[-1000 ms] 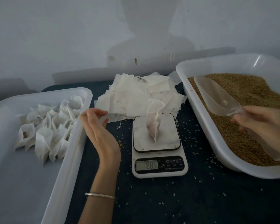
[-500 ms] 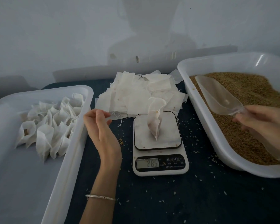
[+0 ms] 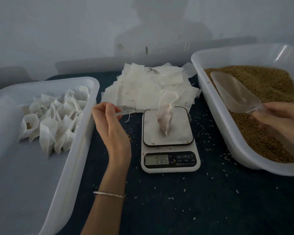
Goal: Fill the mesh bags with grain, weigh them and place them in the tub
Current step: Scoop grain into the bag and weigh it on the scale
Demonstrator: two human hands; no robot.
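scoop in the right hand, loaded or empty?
Empty. The clear scoop is see-through with no grain inside; the right hand holds it by the handle above the grain tub.

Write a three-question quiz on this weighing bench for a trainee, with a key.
1. True or false: the filled bag stands on the scale.
2. The right hand holds: A) the scoop B) a bag C) nothing.
3. Fill in: the finished bags lie in the ___ tub.

Key: 1 true; 2 A; 3 left.
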